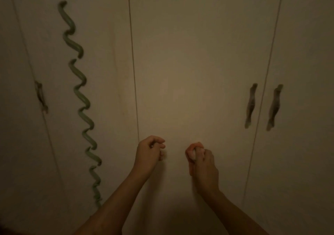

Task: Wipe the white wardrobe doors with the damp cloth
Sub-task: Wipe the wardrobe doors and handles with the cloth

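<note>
Both forearms reach up from the lower edge of the view toward the wardrobe, bare and roughly side by side, with the hands apart at the same height. The left hand (151,149) is raised with its back toward the camera and its fingers curled in toward the palm. A pale spot shows by its lower fingers, but the dim, soft picture does not show whether it pinches anything. The right hand (202,164) is bent at the wrist, fingers and thumb wrapped tight round the cloth (196,152) – a small bunched wad, whitish with a pink cast, of which only the top peeks out above the knuckles. Whether the wad touches the door cannot be told.

Both hands hover in front of the lower part of the middle door (189,63), a plain pale panel that looks beige in the low warm light. A thin dark seam runs down each side of it. On the door to the left a green wavy strip (79,83) snakes from top to bottom, and further left sits a dark handle (41,96). To the right, two dark curved handles – one (250,105) on the middle door's edge, the other (274,106) on the next door – flank the right seam.
</note>
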